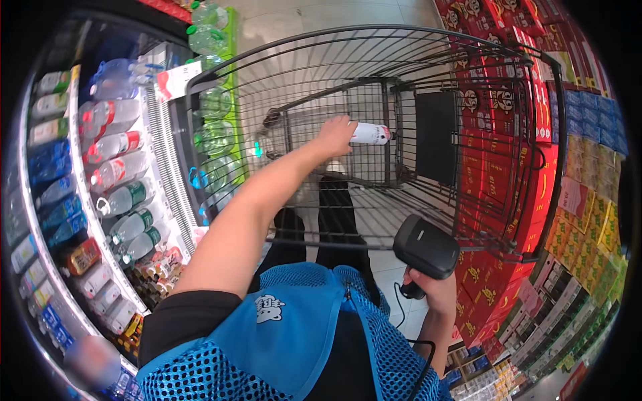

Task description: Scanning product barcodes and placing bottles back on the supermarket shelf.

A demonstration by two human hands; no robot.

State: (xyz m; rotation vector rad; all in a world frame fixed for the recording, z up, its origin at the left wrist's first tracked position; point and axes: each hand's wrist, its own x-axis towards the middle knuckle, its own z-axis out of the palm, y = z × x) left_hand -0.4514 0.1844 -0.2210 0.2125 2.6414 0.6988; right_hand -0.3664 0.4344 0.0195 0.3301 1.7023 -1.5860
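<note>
My left hand (pixel 337 136) reaches out over the wire basket of a black shopping cart (pixel 321 240). Its fingers are closed around one end of a white bottle (pixel 370 134) with red and dark print. The bottle lies on its side in the grip, its dark end pointing right. Whether it touches the wire floor of the basket cannot be made out. In my right hand (pixel 437 293), near the cart's near right corner, is the grip of a black handheld device (pixel 426 246) with a cable, possibly a scanner. Most of those fingers are hidden beneath it.
Shelves of water bottles (pixel 123 198) curve along the left side. Large green-capped bottles (pixel 215 100) stand beyond the cart's left side. Stacked red cartons (pixel 496 195) are close on the right, with yellow packs (pixel 584 235) farther out. A black cable (pixel 424 366) hangs by my right arm.
</note>
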